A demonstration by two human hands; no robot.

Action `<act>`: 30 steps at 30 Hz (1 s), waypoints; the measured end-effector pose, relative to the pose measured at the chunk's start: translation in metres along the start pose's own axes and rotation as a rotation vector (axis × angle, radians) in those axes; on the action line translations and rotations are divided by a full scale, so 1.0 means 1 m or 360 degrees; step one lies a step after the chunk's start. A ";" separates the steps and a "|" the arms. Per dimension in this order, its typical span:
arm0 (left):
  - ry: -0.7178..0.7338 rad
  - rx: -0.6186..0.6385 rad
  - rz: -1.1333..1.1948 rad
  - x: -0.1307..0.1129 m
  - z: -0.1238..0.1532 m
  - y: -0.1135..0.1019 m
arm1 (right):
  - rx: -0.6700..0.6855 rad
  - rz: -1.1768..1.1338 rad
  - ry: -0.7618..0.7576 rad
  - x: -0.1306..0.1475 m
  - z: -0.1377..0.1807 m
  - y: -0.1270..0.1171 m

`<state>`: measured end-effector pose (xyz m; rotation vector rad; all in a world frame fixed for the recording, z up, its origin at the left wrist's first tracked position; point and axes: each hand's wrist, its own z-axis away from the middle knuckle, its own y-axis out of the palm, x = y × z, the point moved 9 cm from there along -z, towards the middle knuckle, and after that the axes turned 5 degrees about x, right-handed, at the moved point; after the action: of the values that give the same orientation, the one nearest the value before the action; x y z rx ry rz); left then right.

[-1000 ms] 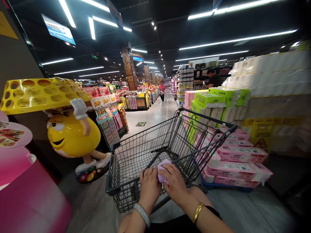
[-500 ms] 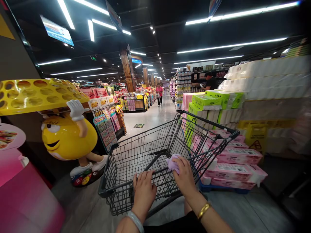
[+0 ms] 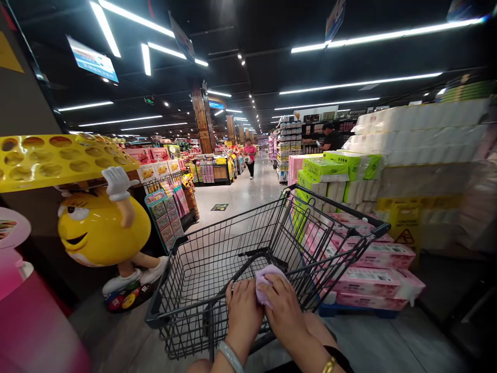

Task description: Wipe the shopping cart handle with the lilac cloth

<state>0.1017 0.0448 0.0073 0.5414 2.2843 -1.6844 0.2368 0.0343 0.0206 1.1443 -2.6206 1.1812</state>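
Far left, close by, pink stand, cut off by the edge of view. Beyond, yellow tray with rows of round holes, above a yellow figure with one white glove raised. Next, rack hung with small packets, and green-marked floor sign in the aisle. Across the middle, large black cart, set sideways and blocking the near floor. On the near rim, left hand, with fingers bent over; undersides hidden, so cannot tell how tightly closed. Further up the aisle, well apart, person in a pink top. At the rim, just beside the left hand, bunched lavender cloth, under the curled, closed-in fingers of the right hand. Right of the cart, green packs, with a person in a dark top behind; then pink packs on a blue pallet, crowding that end. Farther right, yellow caution sign before tall stacked white rolls.
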 end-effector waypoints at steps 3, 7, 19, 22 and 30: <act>0.0044 -0.0021 0.0039 0.000 0.003 -0.004 | -0.0119 -0.0022 0.0120 -0.016 0.002 -0.016; -0.0020 -0.0010 0.0025 -0.002 0.006 -0.002 | -0.0227 0.0017 0.0225 -0.026 0.010 -0.028; 0.0116 0.0138 0.0031 -0.042 0.005 0.023 | -0.0244 -0.0041 0.0175 -0.041 0.028 -0.030; 0.0108 0.0108 0.0100 -0.037 0.005 0.021 | 0.0041 0.0000 0.0057 -0.026 0.034 -0.012; 0.0114 0.0148 0.0175 -0.037 0.008 0.021 | -0.0203 -0.0042 0.0206 -0.057 0.030 -0.045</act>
<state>0.1443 0.0371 0.0021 0.7448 2.1889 -1.7511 0.3143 0.0291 0.0094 1.0399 -2.5352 1.0299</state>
